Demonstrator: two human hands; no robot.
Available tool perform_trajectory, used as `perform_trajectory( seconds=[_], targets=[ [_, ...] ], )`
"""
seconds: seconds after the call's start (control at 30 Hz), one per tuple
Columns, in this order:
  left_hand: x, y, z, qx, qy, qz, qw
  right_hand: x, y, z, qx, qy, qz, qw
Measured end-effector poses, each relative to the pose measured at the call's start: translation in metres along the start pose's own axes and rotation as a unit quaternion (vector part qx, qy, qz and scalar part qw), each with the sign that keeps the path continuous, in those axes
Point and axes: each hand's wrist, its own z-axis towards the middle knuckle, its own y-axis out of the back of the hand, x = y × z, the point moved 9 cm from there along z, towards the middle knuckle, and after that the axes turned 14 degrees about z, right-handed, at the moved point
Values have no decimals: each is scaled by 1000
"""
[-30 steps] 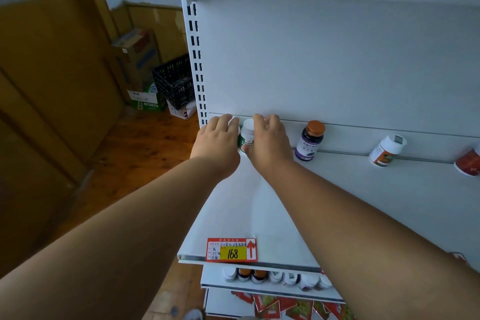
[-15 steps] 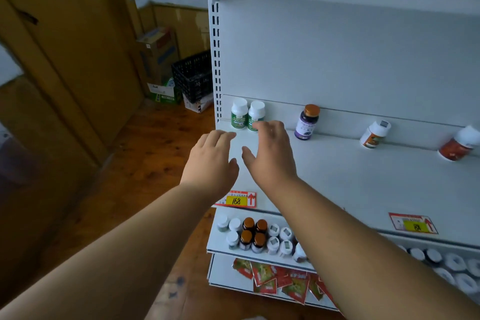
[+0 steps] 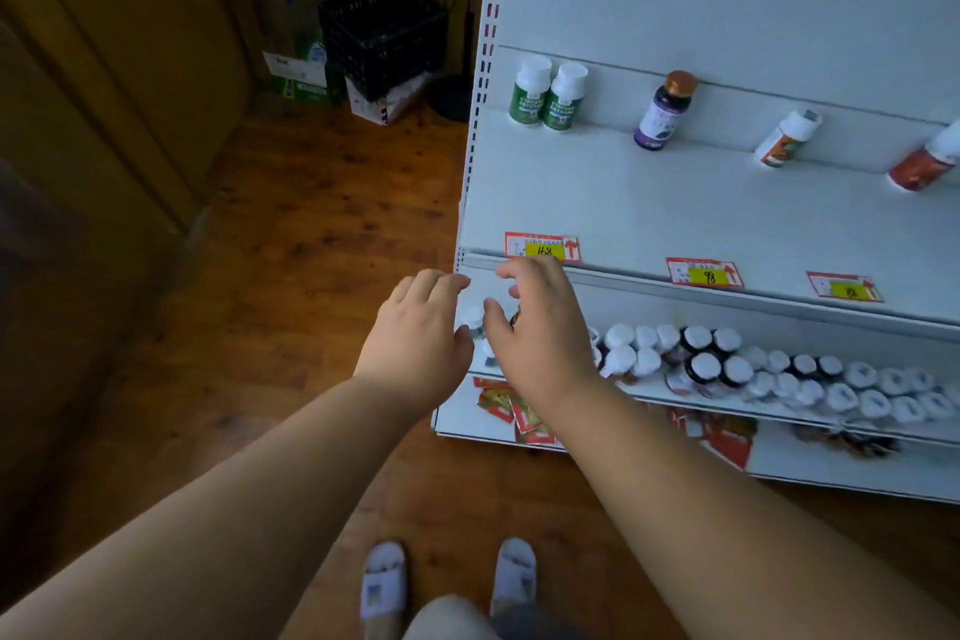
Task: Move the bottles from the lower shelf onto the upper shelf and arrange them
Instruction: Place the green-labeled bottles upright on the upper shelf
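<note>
Bottles (image 3: 696, 364) crowd the lower shelf (image 3: 727, 403) in tight rows, seen from the head camera mostly as white and dark caps, running from the left end out to the right edge of the view. On the upper shelf (image 3: 675, 208) two green-labelled bottles (image 3: 545, 94) with white caps stand upright and touching each other at the far left corner against the back panel. A dark purple bottle with an orange cap (image 3: 662, 112) stands further right, apart from them. A white bottle with an orange label (image 3: 787, 138) and a red bottle with a white cap (image 3: 927, 161) follow to the right, each well apart from its neighbour.

The left hand (image 3: 415, 343) and the right hand (image 3: 540, 333) hover side by side over the left end of the lower shelf, just below the front edge of the upper shelf. Both hands hold nothing; their fingers (image 3: 511, 270) are loosely curled and slightly spread, above the caps there. A white cap (image 3: 472, 314) shows in the gap between the two hands.

Red and yellow price tags (image 3: 543, 247) sit along the front edge of the upper shelf. Red packets (image 3: 519, 411) lie on the bottom shelf. A black plastic crate (image 3: 384, 36) and cardboard boxes (image 3: 291, 5) stand on the wooden floor (image 3: 311, 224) to the left, and two white slippers (image 3: 384, 587) show at the bottom.
</note>
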Motion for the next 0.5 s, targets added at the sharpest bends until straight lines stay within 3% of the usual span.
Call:
perform_trajectory(
  seconds=[0.2,0.5],
  targets=[
    [10,-74,-12,34,40,-35,998,-62,-38,-29,48,-56,23,997],
    [23,-240,-12,101,81,-98,987,-224,-130,-75,141,-191,-13,971]
  ],
)
